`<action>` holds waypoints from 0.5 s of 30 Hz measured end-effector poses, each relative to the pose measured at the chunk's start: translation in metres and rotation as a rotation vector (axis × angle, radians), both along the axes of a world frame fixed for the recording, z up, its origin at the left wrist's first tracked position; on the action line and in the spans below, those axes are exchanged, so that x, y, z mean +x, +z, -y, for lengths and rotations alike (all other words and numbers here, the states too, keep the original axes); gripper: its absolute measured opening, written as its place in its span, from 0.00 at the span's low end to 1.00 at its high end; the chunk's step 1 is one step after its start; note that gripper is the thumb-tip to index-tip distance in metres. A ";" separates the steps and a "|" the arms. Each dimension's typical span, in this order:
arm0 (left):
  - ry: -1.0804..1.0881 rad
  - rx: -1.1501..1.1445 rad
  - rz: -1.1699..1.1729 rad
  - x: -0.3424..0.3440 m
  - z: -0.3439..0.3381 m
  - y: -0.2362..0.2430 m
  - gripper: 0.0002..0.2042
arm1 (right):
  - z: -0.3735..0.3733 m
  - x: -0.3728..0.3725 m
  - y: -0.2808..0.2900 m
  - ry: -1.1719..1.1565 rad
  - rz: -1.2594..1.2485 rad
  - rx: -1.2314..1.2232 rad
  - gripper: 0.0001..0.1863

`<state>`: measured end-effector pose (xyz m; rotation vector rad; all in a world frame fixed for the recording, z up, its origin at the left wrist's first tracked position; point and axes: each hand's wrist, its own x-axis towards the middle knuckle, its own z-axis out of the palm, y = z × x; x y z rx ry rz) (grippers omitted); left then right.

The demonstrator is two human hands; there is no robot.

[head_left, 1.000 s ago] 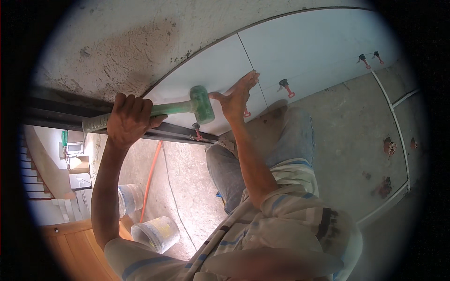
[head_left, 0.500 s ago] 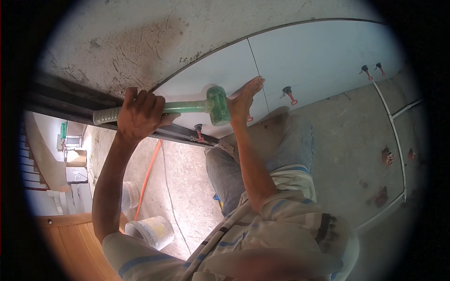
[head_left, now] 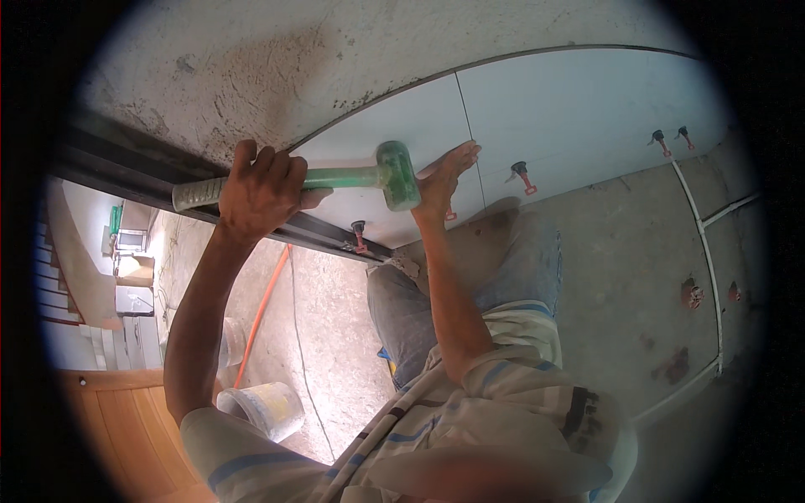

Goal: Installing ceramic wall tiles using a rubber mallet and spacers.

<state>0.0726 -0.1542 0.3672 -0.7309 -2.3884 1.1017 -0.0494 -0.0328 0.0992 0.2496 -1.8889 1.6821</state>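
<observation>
My left hand point(head_left: 262, 193) is closed around the handle of a green mallet point(head_left: 397, 176) with a ribbed pale grip. Its head lies over a large pale tile panel point(head_left: 348, 151); whether it touches the surface I cannot tell. Just right of the head, my right hand point(head_left: 443, 180) rests against the panel with fingers stretched out, close to the thin seam with a second pale panel point(head_left: 587, 109). Along the panels' lower edge sit black-and-red clamp-like pieces, one point(head_left: 360, 237) near the dark metal frame and another point(head_left: 524, 178) right of the seam.
Rough cement wall point(head_left: 226, 92) borders the panels above. A dark metal frame point(head_left: 126, 172) runs along the left. Below are an orange hose point(head_left: 264, 314), a whitish bucket point(head_left: 272, 409) and a wooden panel point(head_left: 126, 427). White pipe point(head_left: 708, 260) runs at the right.
The mallet head has shifted slightly up along the panel, with my left hand still gripping the handle. My right hand stays flat near the seam. The whole view has shifted a little.
</observation>
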 end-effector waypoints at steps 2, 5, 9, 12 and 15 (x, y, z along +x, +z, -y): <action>-0.013 0.004 0.001 -0.001 0.000 0.000 0.23 | 0.001 0.000 0.000 0.012 0.074 0.001 0.65; -0.024 0.009 -0.031 -0.003 0.002 -0.001 0.23 | 0.000 0.000 0.001 0.019 0.105 0.007 0.65; -0.008 0.005 -0.057 -0.003 0.004 0.000 0.23 | -0.005 0.005 0.003 0.062 0.157 0.000 0.66; -0.018 0.023 -0.089 0.005 0.005 0.004 0.23 | -0.006 0.011 0.007 0.117 0.185 -0.072 0.64; 0.058 0.046 -0.083 0.019 0.010 0.011 0.22 | -0.007 0.014 0.020 0.084 0.216 -0.025 0.60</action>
